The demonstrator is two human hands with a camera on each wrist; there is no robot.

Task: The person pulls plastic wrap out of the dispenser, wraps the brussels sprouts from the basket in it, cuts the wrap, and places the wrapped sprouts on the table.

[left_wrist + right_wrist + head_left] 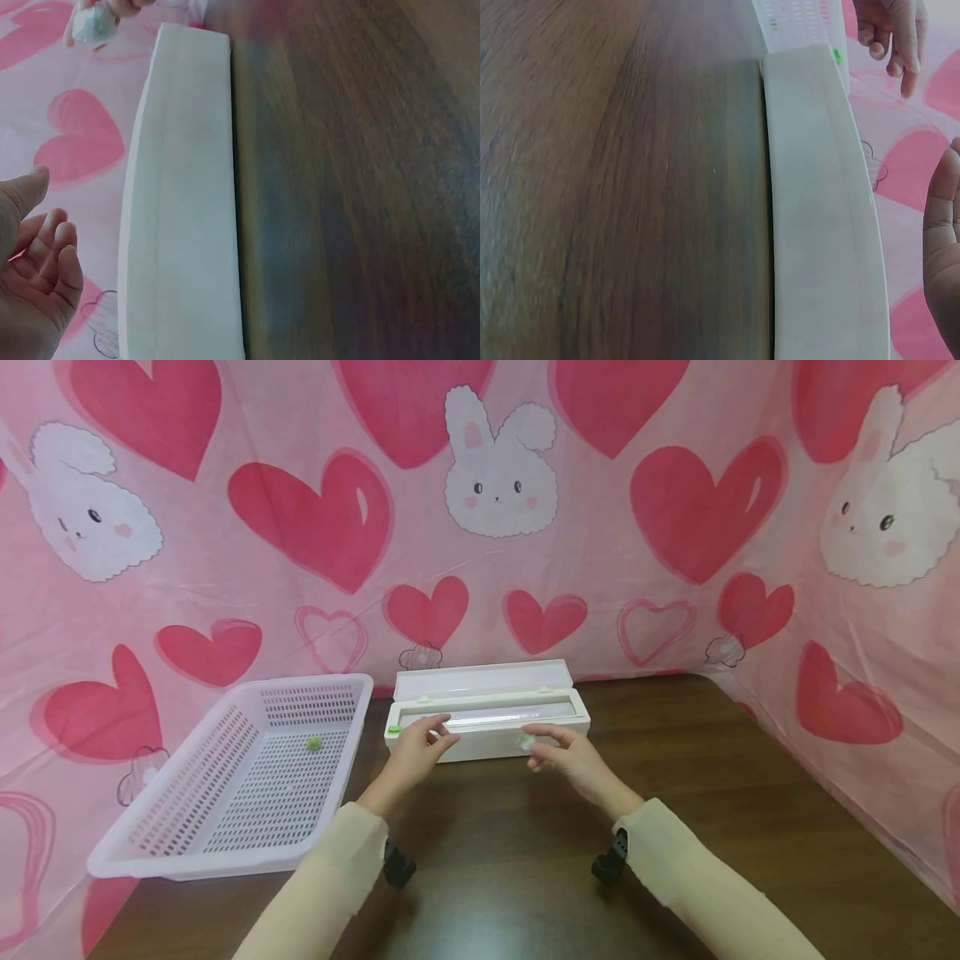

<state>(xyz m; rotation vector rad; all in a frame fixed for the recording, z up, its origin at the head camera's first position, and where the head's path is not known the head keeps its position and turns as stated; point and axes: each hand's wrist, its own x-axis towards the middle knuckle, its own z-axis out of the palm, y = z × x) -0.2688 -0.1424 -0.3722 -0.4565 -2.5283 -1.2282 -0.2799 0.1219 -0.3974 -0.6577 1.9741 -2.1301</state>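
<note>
A long white cling film dispenser [480,746] stands with its hinged lid [483,679] raised, and a roll of clear film [491,714] shows inside. At its left end sits a small green tab [394,728]. My left hand [417,747] hovers at the dispenser's front left, fingers loosely bent and holding nothing. Between thumb and fingers my right hand [573,760] pinches a small, pale green, roundish thing that looks wrapped in film [526,742]. The left wrist view also shows this roundish thing [94,25] above the dispenser's far end; its exact kind is unclear.
To the left stands a white slotted plastic basket [217,865] with a small green piece [313,743] on its floor. Dark wooden table [495,877] spreads in front and to the right. A pink cloth with hearts and rabbits [480,560] hangs behind.
</note>
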